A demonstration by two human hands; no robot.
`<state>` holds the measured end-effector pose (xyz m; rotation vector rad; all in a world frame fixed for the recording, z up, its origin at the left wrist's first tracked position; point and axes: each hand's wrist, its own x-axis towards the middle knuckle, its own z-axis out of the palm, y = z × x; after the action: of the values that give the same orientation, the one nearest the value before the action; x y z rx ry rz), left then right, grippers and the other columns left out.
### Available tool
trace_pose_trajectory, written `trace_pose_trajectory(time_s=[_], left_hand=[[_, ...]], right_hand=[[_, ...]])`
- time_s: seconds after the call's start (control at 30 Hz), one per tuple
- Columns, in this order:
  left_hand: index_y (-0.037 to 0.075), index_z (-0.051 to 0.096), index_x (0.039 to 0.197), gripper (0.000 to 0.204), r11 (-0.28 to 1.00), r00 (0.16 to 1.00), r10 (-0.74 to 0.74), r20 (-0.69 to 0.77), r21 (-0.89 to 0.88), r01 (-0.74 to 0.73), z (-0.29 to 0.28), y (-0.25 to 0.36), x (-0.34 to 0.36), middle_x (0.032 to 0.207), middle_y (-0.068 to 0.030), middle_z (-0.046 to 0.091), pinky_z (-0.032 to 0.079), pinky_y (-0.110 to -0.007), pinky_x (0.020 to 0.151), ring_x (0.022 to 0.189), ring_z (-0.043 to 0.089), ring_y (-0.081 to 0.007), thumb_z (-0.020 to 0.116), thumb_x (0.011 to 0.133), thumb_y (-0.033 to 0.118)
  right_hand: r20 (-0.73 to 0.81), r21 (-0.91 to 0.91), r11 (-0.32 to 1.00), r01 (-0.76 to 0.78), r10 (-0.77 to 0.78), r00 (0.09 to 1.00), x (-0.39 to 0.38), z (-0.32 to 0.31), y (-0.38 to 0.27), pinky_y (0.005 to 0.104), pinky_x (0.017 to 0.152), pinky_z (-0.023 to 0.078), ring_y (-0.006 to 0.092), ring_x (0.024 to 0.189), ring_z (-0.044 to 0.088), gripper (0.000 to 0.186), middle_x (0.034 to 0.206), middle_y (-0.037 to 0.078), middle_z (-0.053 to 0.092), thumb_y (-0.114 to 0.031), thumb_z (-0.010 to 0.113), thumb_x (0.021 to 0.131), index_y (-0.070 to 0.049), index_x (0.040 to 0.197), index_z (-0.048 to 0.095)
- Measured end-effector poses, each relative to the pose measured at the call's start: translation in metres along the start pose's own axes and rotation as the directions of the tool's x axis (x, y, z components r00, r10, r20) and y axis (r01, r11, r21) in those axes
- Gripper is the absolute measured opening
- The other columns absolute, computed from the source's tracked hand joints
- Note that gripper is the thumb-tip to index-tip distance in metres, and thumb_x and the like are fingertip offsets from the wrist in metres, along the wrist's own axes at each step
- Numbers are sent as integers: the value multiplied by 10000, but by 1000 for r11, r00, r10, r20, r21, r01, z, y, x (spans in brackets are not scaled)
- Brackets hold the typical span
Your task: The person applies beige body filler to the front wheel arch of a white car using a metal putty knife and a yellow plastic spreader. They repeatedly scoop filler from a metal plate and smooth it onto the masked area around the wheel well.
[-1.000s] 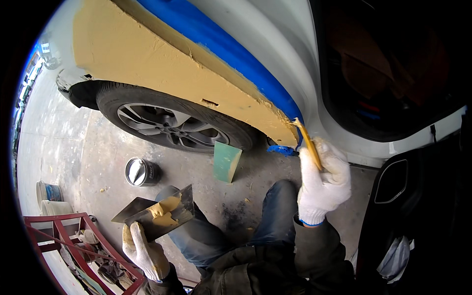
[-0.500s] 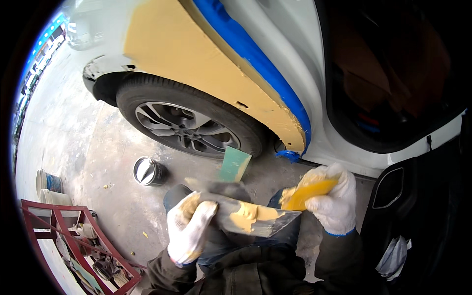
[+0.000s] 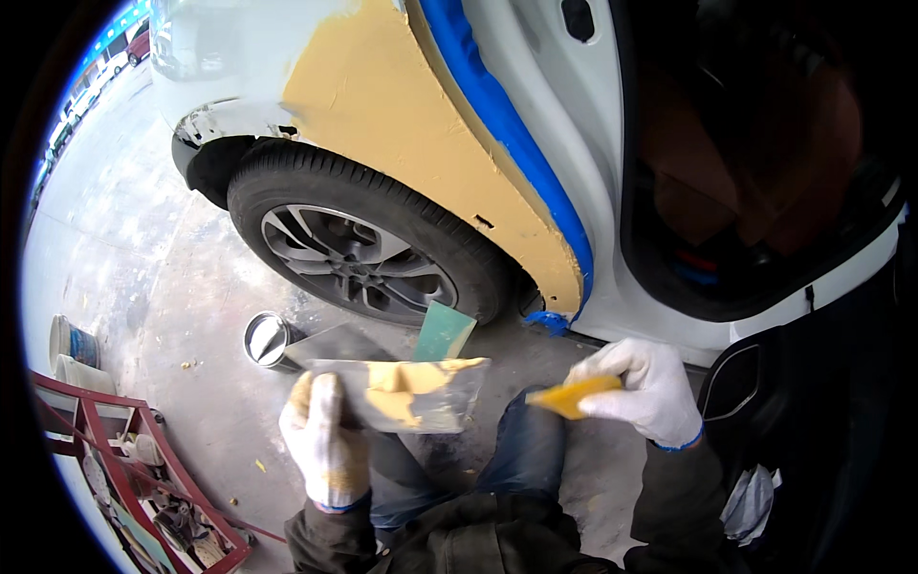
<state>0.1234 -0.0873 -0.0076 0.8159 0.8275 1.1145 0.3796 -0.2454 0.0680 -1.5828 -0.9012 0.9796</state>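
My gloved left hand (image 3: 325, 445) is closed on a flat grey putty plate (image 3: 451, 418) with a smear of beige putty (image 3: 406, 380) on its face. A second, dark flat blade (image 3: 333, 346) sticks out behind it, beyond the fingers. Pinched in my gloved right hand (image 3: 655, 390) is a yellow putty spreader (image 3: 574, 394), its edge pointing left and apart from the plate. Ahead, the white car's rear panel (image 3: 382, 105) is coated in beige putty around the wheel arch. Blue masking (image 3: 507, 124) runs along the door opening.
A wheel (image 3: 354, 258) stands under the arch, with a green sheet (image 3: 445, 332) leaning at its tyre. On the concrete sit an open tin (image 3: 268, 340), buckets (image 3: 75, 342) and a red rack (image 3: 158, 469) of tools. The dark open door (image 3: 803, 383) is at my right.
My left hand and the putty plate have moved left and up, and the plate is now nearly level. The yellow spreader has moved away from the plate's end. The view has shifted slightly.
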Motion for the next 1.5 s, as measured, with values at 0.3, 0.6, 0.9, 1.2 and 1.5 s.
trace_pose_trajectory(time_s=[0.3, 0.6, 0.9, 1.2, 1.5], left_hand=[[-52, 616, 1050, 248, 996, 995, -55, -84, 71, 61, -42, -19, -2, 940, -75, 656, 488, -247, 765, 836, 611, -123, 546, 980, 176], [-37, 626, 927, 228, 980, 984, 20, -176, 201, 16, -38, -10, 0, 789, -11, 604, 394, -193, 575, 665, 510, -48, 546, 972, 172], [-61, 605, 1038, 223, 990, 989, 0, -149, 140, 21, -57, -25, 5, 917, -70, 645, 481, -230, 735, 797, 594, -111, 512, 999, 137], [-56, 607, 1053, 226, 992, 978, -28, -208, 111, 52, -53, -29, 4, 926, -65, 647, 478, -218, 739, 811, 598, -106, 529, 999, 149], [-60, 598, 1066, 238, 993, 985, -28, -169, 111, 48, -53, -30, 7, 913, -59, 638, 485, -218, 730, 802, 599, -101, 527, 1006, 159]], right_hand=[[26, -900, 223, 373, -830, 558, 42, 8, -24, 308, 735, 540, 241, 852, 652, 334, 968, 90, 709, 116, 760, 645, -51, 926, 691], [188, -937, 1, 350, -842, 505, 65, 16, -32, 322, 744, 573, 227, 879, 675, 388, 995, 48, 719, 18, 824, 611, -95, 971, 734], [231, -931, -33, 363, -824, 517, 69, 16, -22, 335, 744, 583, 250, 885, 687, 412, 1002, 68, 718, 18, 814, 622, -94, 1010, 731], [232, -932, -25, 362, -807, 543, 64, 10, -14, 342, 750, 581, 261, 879, 687, 436, 1007, 70, 719, 17, 830, 604, -112, 1007, 725], [192, -937, 26, 348, -793, 578, 59, 3, -4, 335, 748, 575, 251, 880, 676, 448, 1019, 46, 712, 5, 836, 597, -132, 1009, 722]])
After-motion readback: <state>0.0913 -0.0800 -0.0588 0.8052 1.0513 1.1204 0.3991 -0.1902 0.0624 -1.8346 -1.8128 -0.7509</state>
